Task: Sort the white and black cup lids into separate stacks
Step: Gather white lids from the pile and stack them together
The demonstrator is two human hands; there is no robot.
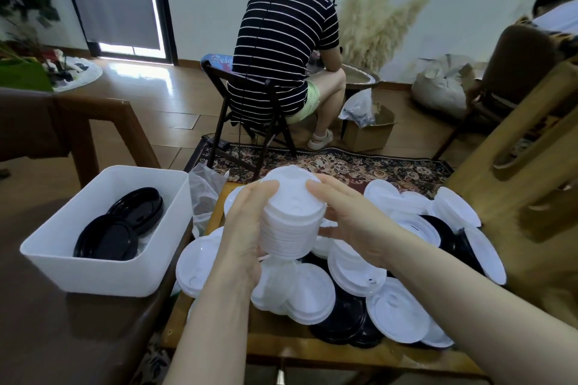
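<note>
Your left hand (247, 228) and right hand (350, 222) both hold one stack of white lids (292, 216), raised above the table. Left fingers curl round the stack's left side, thumb up near the top rim. Right hand wraps the right side, fingers spread and lightly bent, fingertips on the top lid's edge and lower wall. The stack is tilted, top facing you and slightly left.

Below the stack: a mixed pile of loose lids (369, 278) on a low wooden table (219, 337). White lids mostly on top and around the edges, black lids (344, 319) showing underneath, near the front and at the right side. They overlap; no neat order.

Left of the table: a white plastic bin (62, 259) on a brown surface, holding black lids only (122, 228), roughly two leaning groups.

A clear plastic bag (203, 194) sits between the bin and the table.

Background: a person in a striped shirt (281, 50) seated on a folding chair (247, 122), back to you, on a patterned rug (359, 166). Cardboard box (369, 131) beside the chair.
</note>
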